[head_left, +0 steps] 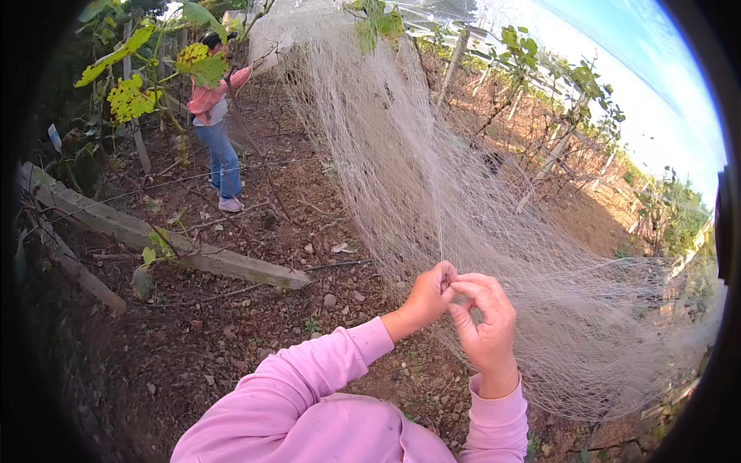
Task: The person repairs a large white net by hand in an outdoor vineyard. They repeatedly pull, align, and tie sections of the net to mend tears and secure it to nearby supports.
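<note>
A large pale, fine-mesh net [409, 162] hangs from the upper middle and spreads down to the lower right. My left hand [424, 301] is closed, pinching the net's edge where its strands gather to a taut line. Right beside it, my right hand [488, 320] has its fingertips bent in to the same spot, thumb and forefinger curled around the strands. The two hands meet at the fingertips, which hide the exact bit of mesh between them. Both arms are in pink sleeves.
A concrete post [170, 239] lies slantwise at the left with wires by it. Farther back, another person [220, 116] in a pink top and jeans reaches toward the net. Yellowing vine leaves [131, 99] hang at upper left. Stony soil [231, 339] lies below; posted vine rows run at right.
</note>
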A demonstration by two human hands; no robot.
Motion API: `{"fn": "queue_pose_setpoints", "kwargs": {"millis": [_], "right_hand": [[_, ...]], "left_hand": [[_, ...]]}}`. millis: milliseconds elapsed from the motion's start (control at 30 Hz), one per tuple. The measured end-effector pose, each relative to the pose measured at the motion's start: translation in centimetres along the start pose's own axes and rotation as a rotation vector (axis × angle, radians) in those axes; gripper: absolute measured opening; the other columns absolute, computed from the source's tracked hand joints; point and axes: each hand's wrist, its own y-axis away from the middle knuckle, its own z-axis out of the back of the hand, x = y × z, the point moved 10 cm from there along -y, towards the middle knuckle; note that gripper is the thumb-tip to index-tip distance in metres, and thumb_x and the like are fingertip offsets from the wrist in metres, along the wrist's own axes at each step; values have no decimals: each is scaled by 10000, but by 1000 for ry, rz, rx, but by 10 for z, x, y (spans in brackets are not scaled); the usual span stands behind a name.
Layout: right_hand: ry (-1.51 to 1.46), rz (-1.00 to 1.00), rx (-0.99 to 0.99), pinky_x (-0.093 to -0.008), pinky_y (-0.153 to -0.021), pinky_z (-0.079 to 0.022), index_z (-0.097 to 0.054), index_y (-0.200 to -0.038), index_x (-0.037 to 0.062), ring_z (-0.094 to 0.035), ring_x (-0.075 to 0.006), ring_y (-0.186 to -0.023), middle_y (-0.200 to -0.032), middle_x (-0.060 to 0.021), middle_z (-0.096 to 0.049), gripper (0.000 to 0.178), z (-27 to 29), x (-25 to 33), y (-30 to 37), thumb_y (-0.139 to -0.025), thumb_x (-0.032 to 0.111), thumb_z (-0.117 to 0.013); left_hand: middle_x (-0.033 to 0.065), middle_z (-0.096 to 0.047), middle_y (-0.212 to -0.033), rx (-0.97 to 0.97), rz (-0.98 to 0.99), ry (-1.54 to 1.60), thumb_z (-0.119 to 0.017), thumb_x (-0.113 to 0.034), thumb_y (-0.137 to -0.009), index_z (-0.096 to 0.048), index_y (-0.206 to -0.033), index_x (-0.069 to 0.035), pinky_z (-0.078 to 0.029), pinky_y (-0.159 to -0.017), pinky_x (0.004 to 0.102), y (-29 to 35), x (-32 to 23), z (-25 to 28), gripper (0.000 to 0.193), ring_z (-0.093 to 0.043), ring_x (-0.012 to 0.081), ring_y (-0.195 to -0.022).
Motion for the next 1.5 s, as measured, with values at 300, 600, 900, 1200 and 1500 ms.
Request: {"fn": "queue_pose_setpoints", "kwargs": {"millis": [300,600,900,1200,1500], "right_hand": [[160,-136,39,-409,-785,-515,-642,-1094,69,-626,-303,-911,-1015,-107,-652,287,-30,-91,-43,-829,159,-707],[238,15,-106,-423,-746,-508,-623,-953,99,-622,-317,-889,-922,-78,-635,161,-30,-101,-28,-804,45,-651],[261,-3,-114,-416,-736,-498,-611,-959,84,-613,-309,-883,-917,-77,-624,171,-18,-99,-7,-799,41,-657],[152,-147,-140,-393,-692,-482,-597,-936,71,-594,-291,-793,-867,-79,-593,146,-25,-137,-19,-804,38,-650],[225,-156,-190,-372,-645,-460,-583,-878,68,-572,-250,-711,-815,-72,-577,149,-63,-149,-39,-777,41,-688]], "left_hand": [[155,-642,-1226,-35,-14,-70,-661,-60,-892,-536,-1267,36,-513,-916,351,7,-14,-8,407,-629,215,-1134],[138,-536,-1323,-387,-266,-267,-609,32,-879,-434,-1340,27,-486,-987,338,-4,-135,97,493,-576,209,-1214],[47,-556,-1019,-592,-187,255,-687,-170,-947,-501,-1174,-27,-521,-858,437,-106,-184,174,326,-567,167,-875],[-57,-503,-786,-261,-364,532,-669,-187,-966,-567,-983,-112,-451,-654,281,-94,-154,192,128,-433,66,-645],[-52,-493,-772,-461,-367,499,-599,-144,-1005,-579,-976,-116,-411,-637,233,-60,-121,266,45,-452,66,-689]]}}
